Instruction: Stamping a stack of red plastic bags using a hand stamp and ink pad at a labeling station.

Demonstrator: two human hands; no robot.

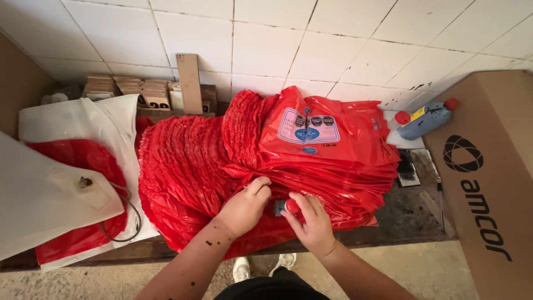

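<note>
We look down from head height at a dark, worn workbench [411,219] set against a white tiled wall. A thick stack of glossy red plastic bags [327,161] lies across its middle, the top bag showing a pale blue and white printed panel. To the left of that pile, more red bags are fanned out in ruffled rows [183,161].

Our left hand [244,208] rests on the near edge of the stack, its fingers curled in and pinching the bag edges. Our right hand [311,219] sits just beside it, fingers closed around a small tool with a round red knob [292,206]; its dark end points toward the left hand and touches the bag edges.

We judge the step in hand to be working the tool against the gripped edge of the stack. The next move seems to call for holding the layers flat and pressing squarely.

A white plastic sheet [72,122] covers the left end of the bench. A brown cardboard box [488,166] stands at right, with a blue bottle with a red cap [425,119] lying behind it.
</note>
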